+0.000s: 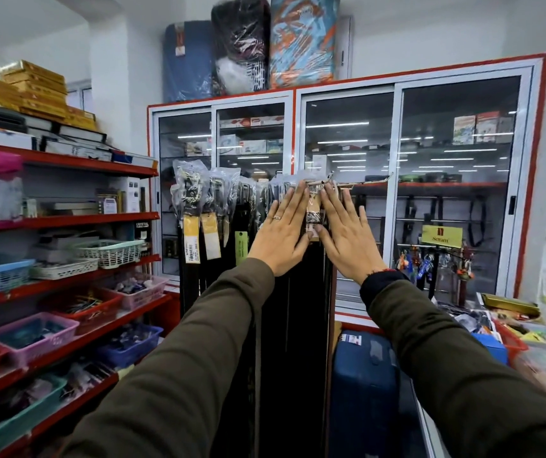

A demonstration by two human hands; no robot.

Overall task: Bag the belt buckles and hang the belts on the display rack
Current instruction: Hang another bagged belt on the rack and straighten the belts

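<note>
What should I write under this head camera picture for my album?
Two open hands, left and right, press a bagged belt on the rack.

left hand (280, 234) flat, fingers spread, beside right hand (347, 238) | bagged buckle (314, 206) showed between them | belts (284, 325) hung on rack (360, 183)

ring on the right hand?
No, the ring sits on a finger of the left hand; the right hand shows bare fingers.

Black belts (284, 325) carry yellow tags (191, 241), beside red shelves (66, 221) and olive sleeves (179, 375).
</note>
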